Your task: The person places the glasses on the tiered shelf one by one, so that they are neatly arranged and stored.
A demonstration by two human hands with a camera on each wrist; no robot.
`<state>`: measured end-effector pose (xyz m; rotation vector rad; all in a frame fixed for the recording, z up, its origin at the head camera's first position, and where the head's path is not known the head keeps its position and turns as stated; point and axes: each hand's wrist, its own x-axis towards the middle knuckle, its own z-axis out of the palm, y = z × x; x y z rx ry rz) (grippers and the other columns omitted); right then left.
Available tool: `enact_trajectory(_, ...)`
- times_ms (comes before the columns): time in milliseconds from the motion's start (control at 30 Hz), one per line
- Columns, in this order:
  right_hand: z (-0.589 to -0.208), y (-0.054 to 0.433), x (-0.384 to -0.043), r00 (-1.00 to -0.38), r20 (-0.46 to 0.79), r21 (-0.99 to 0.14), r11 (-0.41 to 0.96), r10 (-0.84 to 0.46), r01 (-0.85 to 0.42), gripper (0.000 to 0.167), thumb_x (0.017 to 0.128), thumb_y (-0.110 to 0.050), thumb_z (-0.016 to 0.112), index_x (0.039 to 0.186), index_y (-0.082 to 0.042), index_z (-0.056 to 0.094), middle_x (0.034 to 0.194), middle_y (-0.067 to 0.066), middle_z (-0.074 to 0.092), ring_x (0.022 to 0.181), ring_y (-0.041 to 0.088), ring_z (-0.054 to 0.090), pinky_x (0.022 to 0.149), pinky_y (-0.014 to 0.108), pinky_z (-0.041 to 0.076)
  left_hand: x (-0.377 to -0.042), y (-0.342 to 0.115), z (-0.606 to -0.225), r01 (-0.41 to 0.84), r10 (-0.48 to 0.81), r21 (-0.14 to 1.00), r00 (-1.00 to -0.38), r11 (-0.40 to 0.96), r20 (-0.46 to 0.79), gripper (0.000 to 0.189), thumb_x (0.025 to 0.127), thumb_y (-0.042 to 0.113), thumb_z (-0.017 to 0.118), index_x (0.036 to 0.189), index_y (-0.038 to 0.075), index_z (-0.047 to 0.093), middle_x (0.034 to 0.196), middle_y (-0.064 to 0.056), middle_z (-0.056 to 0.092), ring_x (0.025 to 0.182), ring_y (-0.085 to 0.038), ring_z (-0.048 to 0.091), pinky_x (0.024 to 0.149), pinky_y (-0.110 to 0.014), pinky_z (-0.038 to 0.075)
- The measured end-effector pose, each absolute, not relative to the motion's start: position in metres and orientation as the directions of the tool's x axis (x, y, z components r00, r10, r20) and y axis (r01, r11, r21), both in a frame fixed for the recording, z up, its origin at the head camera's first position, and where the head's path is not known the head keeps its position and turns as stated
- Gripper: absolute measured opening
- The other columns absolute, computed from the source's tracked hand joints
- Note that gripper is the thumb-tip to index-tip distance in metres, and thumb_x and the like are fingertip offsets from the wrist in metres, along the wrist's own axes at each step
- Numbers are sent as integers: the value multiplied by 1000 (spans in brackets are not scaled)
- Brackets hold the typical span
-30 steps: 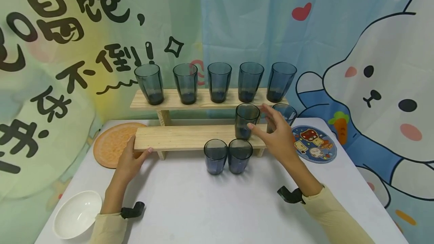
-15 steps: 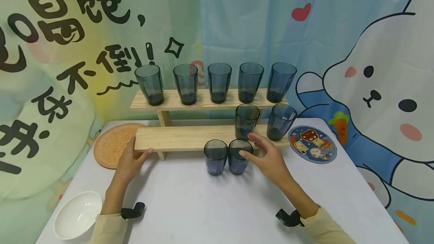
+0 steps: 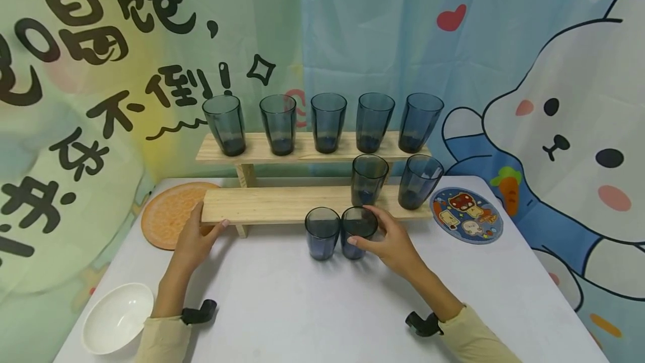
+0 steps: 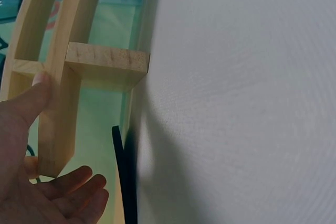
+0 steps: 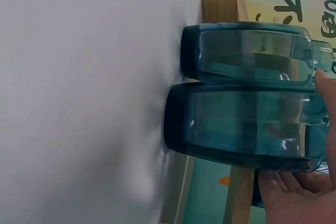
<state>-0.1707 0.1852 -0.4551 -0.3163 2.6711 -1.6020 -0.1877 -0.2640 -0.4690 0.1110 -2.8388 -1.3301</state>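
Note:
On the white table, in front of a two-tier wooden shelf [image 3: 272, 203], stand two dark blue glass tumblers side by side. My right hand [image 3: 395, 245] grips the right-hand tumbler [image 3: 351, 251] near its rim, thumb on the near side and fingers round the right side. Close against it is the left-hand tumbler [image 3: 321, 234]. At the left end of the lower board, my left hand [image 3: 193, 242] holds the wood, thumb [image 4: 39, 90] on its front edge. Two more tumblers, one of them [image 3: 419, 181] at the right end, stand on the lower board.
Several matching tumblers [image 3: 327, 122] line the upper board [image 3: 252, 147]. An orange round mat [image 3: 168, 217] lies behind my left hand, a blue patterned round mat [image 3: 466, 214] at the right. A white bowl [image 3: 118, 318] sits at the table's front left.
My right hand has come down and left from the tumblers on the lower board to the right-hand tumbler on the table and grips it. My left hand stays on the shelf.

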Motion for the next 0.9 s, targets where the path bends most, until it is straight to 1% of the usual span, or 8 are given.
enact_trajectory(133,-453,186,-171,-980,90,-863,478,-175,-165,94,83,-47,90,158,-13,45,157,14,52,146,35,50,120,55,40,-188,-264,-469,-56,-62,767,-998,639,-21,98,106,49,62,169,3,3,170,-34,19,156,-54,22,123,-70,23)
enact_trajectory(267,-454,185,-172,-979,85,-873,460,-183,-162,95,83,-42,92,159,-11,44,156,17,52,144,36,52,119,54,42,-188,-263,-468,-53,-61,767,-998,639,-18,98,106,48,62,169,2,3,170,-34,18,156,-55,22,123,-70,22)
enact_trajectory(600,-458,183,-171,-978,100,-902,399,-182,-166,88,86,-33,91,156,-8,46,154,18,55,146,35,51,122,53,37,-187,-264,-469,-55,-64,764,-998,643,-18,97,106,46,62,169,1,3,169,-35,18,155,-55,21,123,-69,22)
enact_trajectory(733,-454,183,-171,-977,91,-903,397,-192,-162,89,87,-34,90,158,-7,44,157,19,51,148,36,48,122,52,36,-187,-264,-469,-54,-67,763,-998,644,-14,96,107,45,62,168,0,3,169,-36,18,155,-55,21,123,-69,22)
enact_trajectory(900,-450,185,-171,-978,63,-892,427,-201,-145,93,86,-39,90,159,-7,43,158,18,49,147,37,49,120,51,39,-188,-264,-469,-49,-68,766,-998,641,-7,96,107,44,63,168,0,4,169,-36,19,155,-55,21,123,-68,22)
